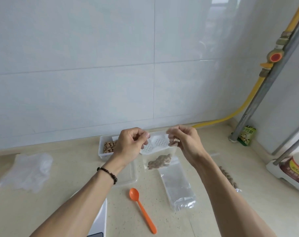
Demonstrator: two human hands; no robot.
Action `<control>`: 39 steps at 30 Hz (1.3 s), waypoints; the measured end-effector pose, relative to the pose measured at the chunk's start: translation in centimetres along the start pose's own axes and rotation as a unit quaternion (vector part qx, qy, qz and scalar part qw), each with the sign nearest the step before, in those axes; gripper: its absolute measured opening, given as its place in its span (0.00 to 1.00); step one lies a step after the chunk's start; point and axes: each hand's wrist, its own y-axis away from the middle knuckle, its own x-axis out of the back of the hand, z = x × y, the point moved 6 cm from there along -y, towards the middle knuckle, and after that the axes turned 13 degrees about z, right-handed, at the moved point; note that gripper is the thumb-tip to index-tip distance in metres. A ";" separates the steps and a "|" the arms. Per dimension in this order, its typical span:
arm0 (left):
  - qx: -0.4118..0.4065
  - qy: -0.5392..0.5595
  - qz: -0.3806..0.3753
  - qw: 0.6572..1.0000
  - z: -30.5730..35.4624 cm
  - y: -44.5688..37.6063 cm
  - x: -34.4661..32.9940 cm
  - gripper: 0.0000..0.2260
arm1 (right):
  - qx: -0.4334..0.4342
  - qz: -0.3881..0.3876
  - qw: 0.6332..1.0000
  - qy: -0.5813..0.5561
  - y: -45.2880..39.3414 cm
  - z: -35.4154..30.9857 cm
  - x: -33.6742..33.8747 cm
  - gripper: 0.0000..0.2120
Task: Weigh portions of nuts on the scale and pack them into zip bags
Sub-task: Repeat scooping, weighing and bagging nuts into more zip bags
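Observation:
A clear zip bag (pixel 159 155) with a brown clump of nuts at its bottom hangs above the counter. My left hand (pixel 130 144) pinches its top left corner and my right hand (pixel 184 142) pinches its top right corner. Behind the bag stands a white container (pixel 102 147) holding loose nuts, partly hidden by my left hand. The white scale (pixel 101 219) shows at the bottom edge beside my left forearm. An orange spoon (pixel 142 210) lies on the counter in front.
A stack of empty zip bags (pixel 178 187) lies below the held bag. A clear lid (pixel 128 177) sits under my left wrist. Crumpled plastic (pixel 27 170) lies at left. A filled nut bag (pixel 229 178) peeks out behind my right forearm. Pipes and jars stand at right.

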 end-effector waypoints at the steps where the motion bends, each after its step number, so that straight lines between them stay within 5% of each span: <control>1: -0.008 -0.006 -0.001 1.000 0.4 0.1 -0.5 0.07 | -0.001 -0.019 1.000 0.008 0.1 0.1 -0.1 0.10; 10: 0.036 0.049 -0.113 0.992 1.2 1.0 -5.1 0.09 | 0.024 0.010 0.999 0.037 -0.8 -0.1 3.7 0.06; 16: 0.034 0.062 -0.117 0.991 1.4 1.6 -8.7 0.11 | -0.056 -0.033 0.998 -0.010 -0.5 1.2 7.4 0.07; 19: 0.071 0.105 -0.095 0.987 1.1 1.7 -10.6 0.11 | -0.118 -0.079 0.987 0.072 0.5 4.0 10.4 0.13; 22: 0.120 0.126 -0.070 0.982 0.1 1.9 -12.9 0.11 | -0.120 -0.066 0.975 0.177 1.2 7.3 13.7 0.06; 26: 0.155 0.014 -0.030 0.987 -4.0 2.3 -16.8 0.09 | -0.127 0.005 0.969 0.210 1.4 10.5 17.6 0.07; 28: 0.095 -0.130 -0.052 0.986 -6.0 2.8 -18.9 0.22 | -0.134 0.060 0.958 0.248 1.1 12.8 19.6 0.06; 31: -0.093 -0.262 -0.126 0.952 -7.2 5.2 -22.4 0.32 | -0.143 0.103 0.917 0.358 0.2 16.2 21.8 0.09; 33: -0.191 -0.334 -0.227 0.895 -9.0 7.2 -25.4 0.30 | -0.149 0.109 0.891 0.414 -0.6 18.0 22.5 0.09; 39: -0.174 -0.433 -0.393 0.793 -15.0 10.2 -30.8 0.35 | -0.049 0.131 0.797 0.588 -1.3 19.7 24.4 0.18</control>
